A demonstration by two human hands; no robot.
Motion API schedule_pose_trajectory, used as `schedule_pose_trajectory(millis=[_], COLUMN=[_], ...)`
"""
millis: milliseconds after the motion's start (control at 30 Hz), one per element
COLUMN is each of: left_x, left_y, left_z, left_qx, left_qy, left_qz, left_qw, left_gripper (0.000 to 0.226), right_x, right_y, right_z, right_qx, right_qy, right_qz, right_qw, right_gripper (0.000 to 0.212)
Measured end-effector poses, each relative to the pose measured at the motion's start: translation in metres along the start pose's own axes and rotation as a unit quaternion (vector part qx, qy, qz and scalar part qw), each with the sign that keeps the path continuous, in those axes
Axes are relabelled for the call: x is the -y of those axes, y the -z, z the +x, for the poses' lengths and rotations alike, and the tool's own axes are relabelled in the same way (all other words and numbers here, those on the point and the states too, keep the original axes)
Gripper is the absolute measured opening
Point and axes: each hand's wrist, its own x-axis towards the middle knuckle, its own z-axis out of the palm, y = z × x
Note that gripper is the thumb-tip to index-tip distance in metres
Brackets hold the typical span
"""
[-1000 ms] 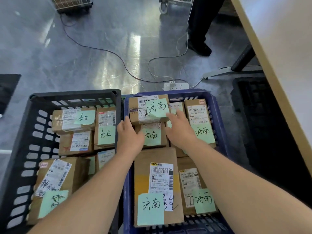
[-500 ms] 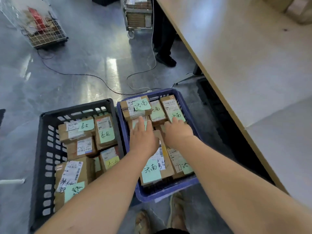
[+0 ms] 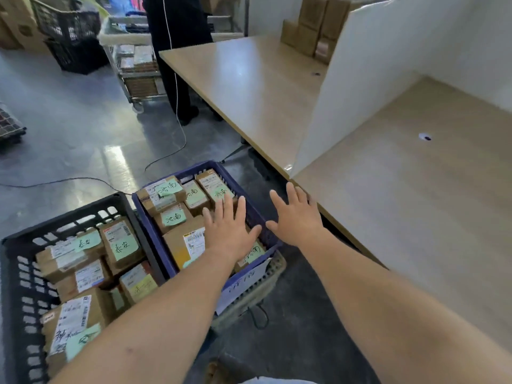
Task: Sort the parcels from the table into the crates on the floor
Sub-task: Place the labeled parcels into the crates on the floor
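Observation:
Two crates sit on the floor side by side. The blue crate (image 3: 151,217) holds several brown parcels (image 3: 163,194) with green handwritten notes. The black crate (image 3: 16,273) to its left holds several more labelled parcels (image 3: 119,243). My left hand (image 3: 230,231) hovers open over the blue crate's right side, fingers spread, holding nothing. My right hand (image 3: 297,217) is open too, raised between the blue crate and the edge of the wooden table (image 3: 415,217). The near table surface shows no parcels.
A white divider panel (image 3: 360,79) stands across the table; brown boxes (image 3: 310,31) are stacked at its far end. A person in dark trousers (image 3: 177,65) stands by a wire cart (image 3: 135,65). Cables (image 3: 171,151) run across the grey floor. More black crates (image 3: 72,31) stand far left.
Both hands have lifted off the parcels in the blue crate and opened out. My view has risen and swung right, bringing the table and divider into sight.

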Motion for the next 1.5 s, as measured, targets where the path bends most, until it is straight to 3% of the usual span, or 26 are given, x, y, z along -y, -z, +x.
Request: schedule_pose_trajectory(millis=[300,733,1167,1500], left_x=[-0.147,-0.369,-0.563,-0.703], left_y=[-0.015,-0.057,-0.112,-0.131], left_z=[-0.083,-0.198,-0.272,-0.27], left_qx=[-0.015,-0.022,0.027,0.059], left_qy=[-0.07,-0.229,-0.467,-0.553], left_qz=[0.029,0.059,0.075,0.044], left_qw=[0.997,0.971,0.881,0.83], left_gripper=[0.079,0.076,0.075,0.076], right_x=[-0.124,-0.297,-0.414,-0.527], right_y=[-0.009,-0.037,-0.083,-0.09], right_z=[-0.147,-0.361,-0.522,-0.571], right_qx=[-0.061,-0.07,-0.07,-0.069], right_qy=[-0.084,-0.26,-0.503,-0.617], right_qz=[0.025,0.021,0.042,0.041], right_qw=[0.994,0.963,0.86,0.783], right_gripper=[0.07,0.068,0.067,0.061])
